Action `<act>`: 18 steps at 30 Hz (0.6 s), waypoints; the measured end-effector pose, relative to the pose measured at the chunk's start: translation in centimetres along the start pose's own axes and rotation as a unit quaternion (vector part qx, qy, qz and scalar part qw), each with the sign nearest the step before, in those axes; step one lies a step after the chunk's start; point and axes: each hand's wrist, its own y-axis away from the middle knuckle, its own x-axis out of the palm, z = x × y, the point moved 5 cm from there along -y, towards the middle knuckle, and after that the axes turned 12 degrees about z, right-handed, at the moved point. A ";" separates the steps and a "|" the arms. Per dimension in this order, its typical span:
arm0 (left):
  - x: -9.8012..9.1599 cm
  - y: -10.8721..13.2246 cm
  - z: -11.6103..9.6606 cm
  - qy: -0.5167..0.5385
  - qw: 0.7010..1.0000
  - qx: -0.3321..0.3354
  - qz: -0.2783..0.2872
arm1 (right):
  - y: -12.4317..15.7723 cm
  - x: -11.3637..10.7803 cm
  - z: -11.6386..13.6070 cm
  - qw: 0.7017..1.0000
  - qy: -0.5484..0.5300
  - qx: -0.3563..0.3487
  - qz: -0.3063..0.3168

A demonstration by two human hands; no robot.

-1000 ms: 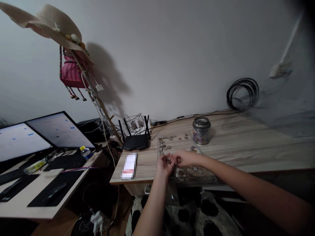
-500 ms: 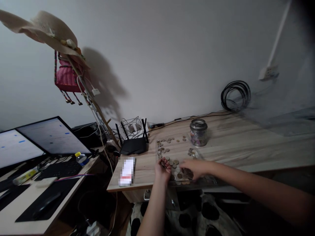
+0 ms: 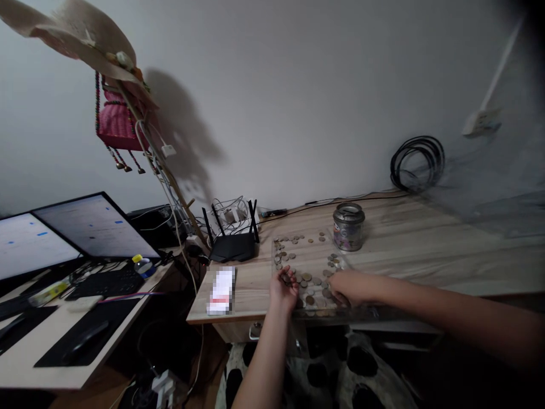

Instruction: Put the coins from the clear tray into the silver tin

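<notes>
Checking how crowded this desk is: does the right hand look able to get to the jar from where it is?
Probably yes. The right hand lies on the coins, and the jar stands upright just beyond it on the desk, with only flat coins between.

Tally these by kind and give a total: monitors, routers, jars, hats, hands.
Monitors: 2
Router: 1
Jar: 1
Hat: 1
Hands: 2 (left hand, right hand)
Total: 7
</notes>
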 end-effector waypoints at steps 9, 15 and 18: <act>0.0 0.1 -0.1 0.007 1.000 0.008 -0.006 | -0.5 0.6 -0.6 0.993 -0.003 0.036 0.109; 0.5 0.0 0.6 -0.007 0.999 -0.033 0.017 | -1.2 -4.2 0.6 0.998 -0.055 0.009 -0.018; 1.0 -0.1 1.2 -0.003 0.995 -0.084 0.059 | -2.2 -7.4 1.6 0.983 -0.120 -0.059 -0.126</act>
